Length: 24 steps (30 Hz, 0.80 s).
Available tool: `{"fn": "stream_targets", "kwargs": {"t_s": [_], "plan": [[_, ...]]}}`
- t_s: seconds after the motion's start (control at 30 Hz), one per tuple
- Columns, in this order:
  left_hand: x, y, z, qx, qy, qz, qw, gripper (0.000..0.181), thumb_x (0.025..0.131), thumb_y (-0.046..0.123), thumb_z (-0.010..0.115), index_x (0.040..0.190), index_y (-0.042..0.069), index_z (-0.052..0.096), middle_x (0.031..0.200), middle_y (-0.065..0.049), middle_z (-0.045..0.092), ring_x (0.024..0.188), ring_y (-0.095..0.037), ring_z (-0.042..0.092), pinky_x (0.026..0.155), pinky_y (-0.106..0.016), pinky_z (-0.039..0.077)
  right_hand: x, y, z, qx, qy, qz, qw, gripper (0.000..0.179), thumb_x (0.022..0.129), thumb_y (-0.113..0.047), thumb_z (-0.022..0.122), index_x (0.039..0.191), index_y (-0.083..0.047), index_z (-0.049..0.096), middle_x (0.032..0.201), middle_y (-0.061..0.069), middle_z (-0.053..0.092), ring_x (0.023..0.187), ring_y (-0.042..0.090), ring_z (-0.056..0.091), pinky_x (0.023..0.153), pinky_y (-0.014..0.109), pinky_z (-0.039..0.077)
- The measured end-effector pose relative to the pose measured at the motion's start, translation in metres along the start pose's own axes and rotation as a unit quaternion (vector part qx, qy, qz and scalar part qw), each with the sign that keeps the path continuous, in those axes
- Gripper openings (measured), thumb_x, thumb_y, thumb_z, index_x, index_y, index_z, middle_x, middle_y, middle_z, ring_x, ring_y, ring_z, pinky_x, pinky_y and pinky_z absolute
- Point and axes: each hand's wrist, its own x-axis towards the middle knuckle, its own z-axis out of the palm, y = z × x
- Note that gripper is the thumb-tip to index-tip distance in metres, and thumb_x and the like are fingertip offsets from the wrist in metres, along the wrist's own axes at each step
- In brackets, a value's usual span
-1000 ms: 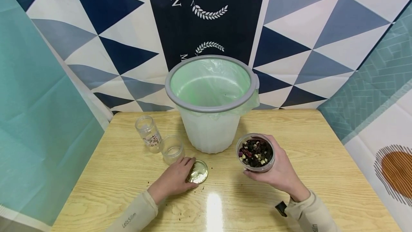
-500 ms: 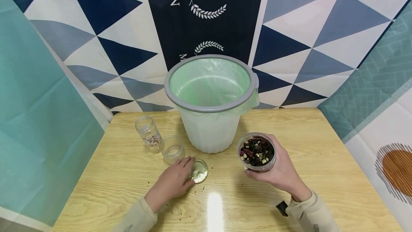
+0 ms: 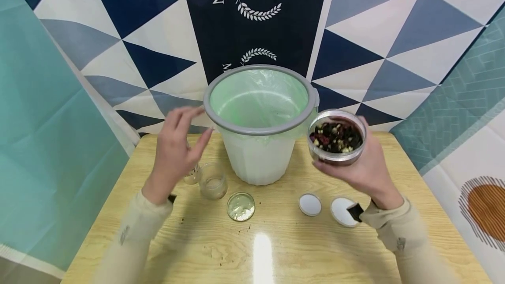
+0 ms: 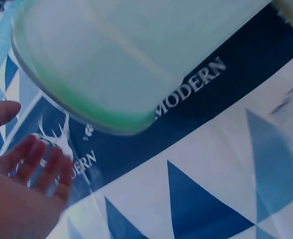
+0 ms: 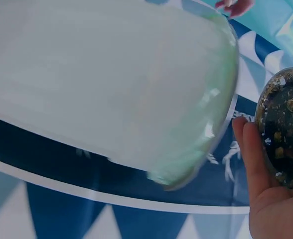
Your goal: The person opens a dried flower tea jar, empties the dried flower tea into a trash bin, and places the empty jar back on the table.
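Note:
In the head view my right hand (image 3: 372, 174) grips a clear round jar (image 3: 337, 157) beside the bin's right side, above the table. Dark dried flower tea with pale and reddish bits fills it; the right wrist view shows the jar's tea-filled base (image 5: 286, 129) against the fingers. My left hand (image 3: 171, 157) is raised at the bin's left, blurred, fingers spread and holding nothing. Its fingertips are close to the grey rim; touching or not, I cannot tell. Between the hands stands a white bin (image 3: 256, 161) lined with a thin green bag (image 3: 260, 100).
On the table (image 3: 276, 231) lie a gold-toned round lid (image 3: 241, 206) and two white lids (image 3: 310, 204), (image 3: 343, 212). A short clear jar (image 3: 213, 183) stands left of the bin; a taller glass (image 3: 192, 175) is mostly hidden behind my left hand. Patterned cloth hangs behind.
My left hand has left the gold-toned lid and risen to the bin's left rim. My right hand has lifted the jar up and rightward, bringing the two white lids into view.

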Motion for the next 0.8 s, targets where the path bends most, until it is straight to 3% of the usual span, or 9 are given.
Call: {"fn": "stream_targets", "kwargs": {"t_s": [0.1, 0.2, 0.27, 0.4, 0.57, 0.67, 0.8], "plan": [[0.034, -0.011, 0.002, 0.005, -0.043, -0.063, 0.9971, 0.047, 0.099, 0.029, 0.069, 0.138, 0.003, 0.060, 0.136, -0.018, 0.058, 0.127, -0.036, 0.054, 0.104, -0.053, 0.047, 0.024, -0.009, -0.005, -0.011, 0.010, -0.001, 0.9999, 0.101, 0.053, 0.006, 0.095, 0.144, -0.015, 0.055, 0.130, -0.007, 0.062, 0.118, 0.008, 0.059, 0.100, 0.019, 0.045], [0.063, -0.018, 0.006, 0.017, -0.111, -0.123, 0.9860, 0.052, 0.104, 0.036, 0.059, 0.147, 0.008, 0.053, 0.148, -0.016, 0.052, 0.138, -0.036, 0.048, 0.111, -0.057, 0.043, 0.049, -0.016, -0.007, -0.018, 0.013, -0.007, 0.9997, 0.099, 0.057, 0.004, 0.094, 0.145, -0.017, 0.055, 0.132, -0.006, 0.062, 0.119, 0.009, 0.058, 0.100, 0.020, 0.046], [0.079, -0.021, 0.010, 0.024, -0.167, -0.156, 0.9734, 0.056, 0.107, 0.040, 0.048, 0.154, 0.009, 0.046, 0.156, -0.016, 0.046, 0.144, -0.038, 0.042, 0.116, -0.059, 0.038, 0.066, -0.019, -0.007, -0.029, 0.016, -0.007, 0.9994, 0.096, 0.059, 0.002, 0.095, 0.145, -0.018, 0.055, 0.133, -0.006, 0.061, 0.120, 0.008, 0.058, 0.100, 0.020, 0.045], [0.102, -0.022, 0.019, 0.038, -0.264, -0.216, 0.9392, 0.063, 0.107, 0.037, 0.036, 0.164, 0.010, 0.028, 0.166, -0.016, 0.034, 0.150, -0.039, 0.036, 0.121, -0.060, 0.033, 0.096, -0.020, -0.004, -0.036, 0.014, 0.002, 0.9993, 0.092, 0.062, -0.003, 0.095, 0.143, -0.018, 0.055, 0.134, -0.003, 0.059, 0.121, 0.008, 0.055, 0.102, 0.023, 0.044], [0.113, -0.020, 0.029, 0.089, -0.330, -0.259, 0.9032, 0.069, 0.104, 0.030, 0.042, 0.164, 0.003, 0.020, 0.166, -0.021, 0.032, 0.146, -0.043, 0.042, 0.116, -0.061, 0.039, 0.118, -0.010, 0.009, -0.042, -0.010, 0.024, 0.9988, 0.091, 0.065, -0.011, 0.096, 0.144, -0.015, 0.050, 0.136, 0.002, 0.060, 0.123, 0.013, 0.058, 0.101, 0.024, 0.047], [0.113, -0.021, 0.036, 0.075, -0.363, -0.291, 0.8819, 0.073, 0.100, 0.021, 0.042, 0.165, 0.002, 0.014, 0.165, -0.024, 0.029, 0.133, -0.045, 0.050, 0.101, -0.053, 0.053, 0.124, -0.003, 0.018, -0.042, -0.030, 0.033, 0.9981, 0.089, 0.067, -0.015, 0.096, 0.143, -0.014, 0.050, 0.135, 0.003, 0.062, 0.121, 0.016, 0.061, 0.100, 0.026, 0.050], [0.111, -0.024, 0.040, 0.046, -0.379, -0.323, 0.8662, 0.076, 0.095, 0.010, 0.038, 0.165, 0.002, 0.012, 0.161, -0.027, 0.030, 0.126, -0.041, 0.048, 0.101, -0.046, 0.051, 0.129, 0.005, 0.025, -0.059, -0.054, 0.042, 0.9959, 0.087, 0.069, -0.023, 0.096, 0.141, -0.011, 0.049, 0.134, 0.004, 0.062, 0.121, 0.018, 0.063, 0.102, 0.036, 0.053]]}}
